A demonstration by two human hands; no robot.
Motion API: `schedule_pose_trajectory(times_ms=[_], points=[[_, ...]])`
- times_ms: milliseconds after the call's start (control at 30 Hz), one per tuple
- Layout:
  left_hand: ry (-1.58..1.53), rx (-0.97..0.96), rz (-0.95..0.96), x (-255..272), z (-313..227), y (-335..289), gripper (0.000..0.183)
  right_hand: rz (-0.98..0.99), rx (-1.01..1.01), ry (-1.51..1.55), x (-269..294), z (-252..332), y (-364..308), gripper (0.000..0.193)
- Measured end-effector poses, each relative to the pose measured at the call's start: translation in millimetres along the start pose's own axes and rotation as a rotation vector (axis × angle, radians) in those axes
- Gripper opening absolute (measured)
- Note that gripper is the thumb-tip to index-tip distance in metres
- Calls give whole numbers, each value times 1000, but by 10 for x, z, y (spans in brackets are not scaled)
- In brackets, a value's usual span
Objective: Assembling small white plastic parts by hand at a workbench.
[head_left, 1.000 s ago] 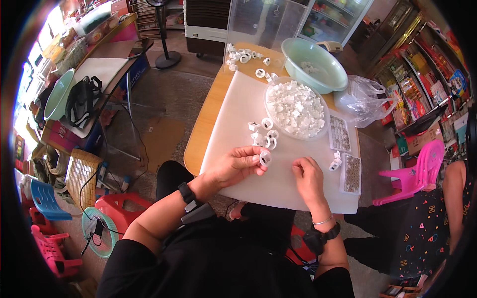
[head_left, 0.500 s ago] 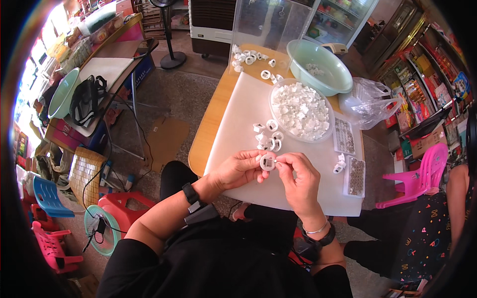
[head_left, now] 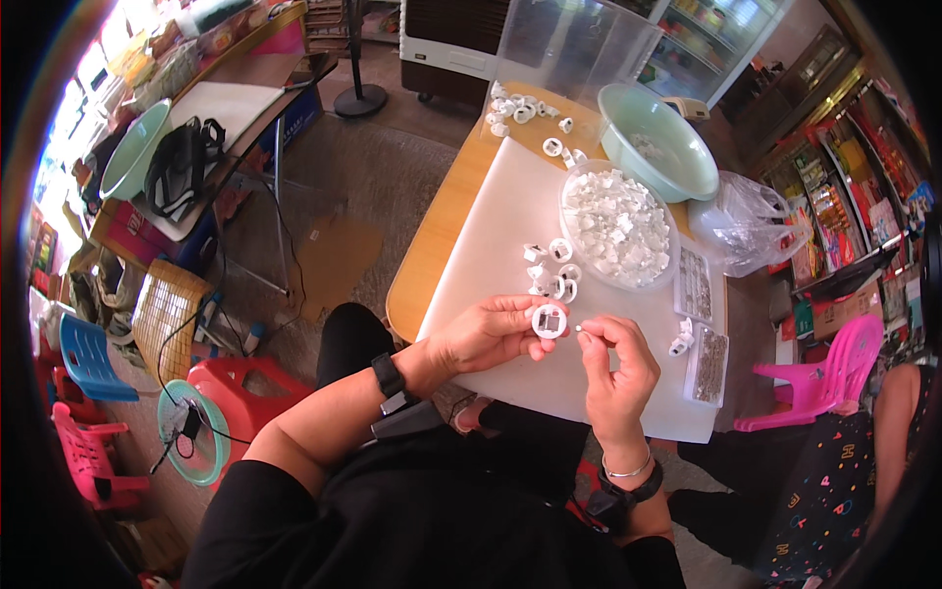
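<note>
My left hand (head_left: 488, 336) grips a round white plastic part (head_left: 549, 309) with a dark square in its middle, turned up toward me. To its right, my right hand (head_left: 620, 378) pinches a tiny white piece (head_left: 580, 330) between thumb and fingertips; its exact kind is too small to tell. A small gap lies between that piece and the round part. Just beyond my hands, several similar white round parts (head_left: 561, 249) lie on the white mat (head_left: 481, 240). Farther back stands a clear bowl (head_left: 671, 260) heaped with small white plastic pieces (head_left: 618, 221).
Two shallow trays of small parts, one (head_left: 693, 285) behind the other (head_left: 706, 365), line the mat's right side beside a loose white part (head_left: 681, 337). Behind are a pale green basin (head_left: 702, 177), a plastic bag (head_left: 751, 221) and more white parts (head_left: 520, 106). Someone sits at right.
My right hand has drawn away from the round part to the right, opening a gap. The whole view has shifted slightly, so the table appears farther right.
</note>
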State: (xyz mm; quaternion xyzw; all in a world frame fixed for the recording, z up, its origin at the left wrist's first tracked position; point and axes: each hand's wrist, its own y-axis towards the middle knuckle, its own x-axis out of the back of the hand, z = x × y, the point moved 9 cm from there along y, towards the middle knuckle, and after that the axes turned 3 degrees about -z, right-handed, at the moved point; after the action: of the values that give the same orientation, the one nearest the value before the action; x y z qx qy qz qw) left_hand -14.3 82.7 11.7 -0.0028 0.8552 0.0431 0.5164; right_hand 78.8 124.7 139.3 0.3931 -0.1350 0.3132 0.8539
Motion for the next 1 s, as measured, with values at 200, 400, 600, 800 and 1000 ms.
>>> schedule_pose_trajectory(times_ms=[200, 400, 600, 800, 1000], points=[[-11, 21, -23, -24, -13, 1, 32, 1, -55, -56, -45, -31, 3, 14], [-40, 4, 113, -91, -28, -13, 31, 35, 50, -177, -142, 89, 43, 19], [-32, -18, 75, -85, -31, -9, 29, 67, 260, -349, -237, 244, 26, 25], [32, -39, 121, -102, -19, 5, 24, 79, 345, -446, -288, 272, -34, 25], [61, -31, 71, -93, -18, 2, 26, 115, 263, -407, -282, 196, -25, 23]])
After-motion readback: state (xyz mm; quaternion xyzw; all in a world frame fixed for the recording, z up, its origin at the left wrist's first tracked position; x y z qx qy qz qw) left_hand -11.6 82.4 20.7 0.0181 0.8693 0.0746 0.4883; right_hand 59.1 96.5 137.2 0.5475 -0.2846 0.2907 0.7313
